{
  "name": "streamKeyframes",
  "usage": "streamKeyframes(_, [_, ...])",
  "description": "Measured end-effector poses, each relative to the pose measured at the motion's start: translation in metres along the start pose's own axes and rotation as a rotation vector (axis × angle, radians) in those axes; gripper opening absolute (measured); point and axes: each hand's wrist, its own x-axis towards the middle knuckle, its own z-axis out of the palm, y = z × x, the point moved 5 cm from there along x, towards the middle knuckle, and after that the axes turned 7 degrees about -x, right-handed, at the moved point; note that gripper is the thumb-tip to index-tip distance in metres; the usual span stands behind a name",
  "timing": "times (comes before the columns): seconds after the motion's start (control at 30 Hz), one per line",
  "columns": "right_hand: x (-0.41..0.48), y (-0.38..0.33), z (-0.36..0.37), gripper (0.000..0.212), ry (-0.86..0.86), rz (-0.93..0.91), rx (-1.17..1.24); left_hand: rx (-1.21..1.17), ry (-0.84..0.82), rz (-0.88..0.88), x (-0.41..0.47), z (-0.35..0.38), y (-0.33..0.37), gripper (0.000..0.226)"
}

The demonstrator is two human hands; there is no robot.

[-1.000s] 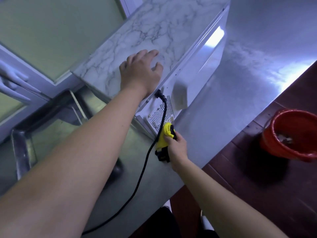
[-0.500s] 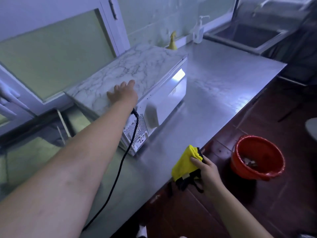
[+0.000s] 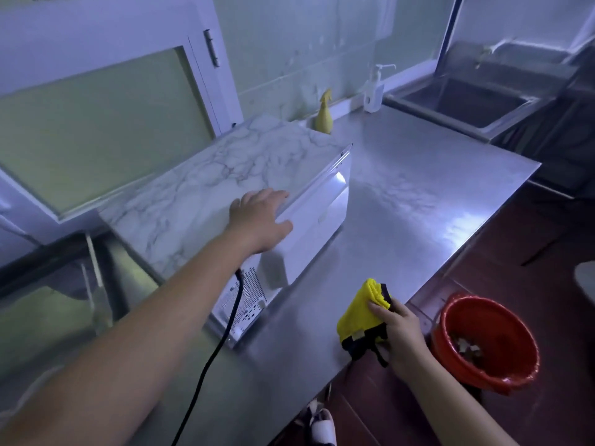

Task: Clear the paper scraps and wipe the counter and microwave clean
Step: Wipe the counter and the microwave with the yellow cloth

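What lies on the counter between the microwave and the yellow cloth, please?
Nothing: in the head view, only bare steel counter separates the microwave from the yellow cloth that the right hand grips.

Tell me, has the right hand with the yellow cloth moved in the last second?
Yes. The right hand and yellow cloth pulled back from the microwave, toward the near edge of the counter.

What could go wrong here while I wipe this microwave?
The cord trails from the back of the microwave under your left arm; a sweep might snag it. Your left hand rests on its top, so a push may slide it across the steel counter.
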Motion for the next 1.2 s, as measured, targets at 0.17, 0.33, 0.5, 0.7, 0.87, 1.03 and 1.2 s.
streamKeyframes(0.17, [0.047,-0.031,0.002,0.026,0.018,0.041,-0.2,0.004,-0.045,0.02,0.05,0.01,0.028,0.072])
streamKeyframes(0.33, [0.097,-0.05,-0.004,0.035,0.073,0.058,-0.204,0.056,-0.065,0.005,0.088,0.024,0.034,0.074])
streamKeyframes(0.5, [0.166,-0.075,0.014,0.035,0.016,0.07,-0.224,0.12,0.058,0.012,0.085,0.039,0.029,0.07])
streamKeyframes(0.7, [0.247,-0.113,0.04,0.036,-0.101,0.036,-0.217,0.109,0.142,-0.03,0.087,0.034,0.03,0.06])
streamKeyframes(0.87, [0.29,-0.118,0.063,0.031,-0.28,0.069,-0.135,0.181,0.145,-0.068,0.085,0.035,0.035,0.061])
streamKeyframes(1.03, [0.288,-0.097,0.07,0.029,-0.295,0.137,-0.008,0.238,0.158,-0.079,0.083,0.033,0.041,0.062])
streamKeyframes(1.2, [0.247,-0.061,0.086,0.049,-0.298,0.294,0.086,0.259,0.127,-0.087,0.084,0.033,0.042,0.062])
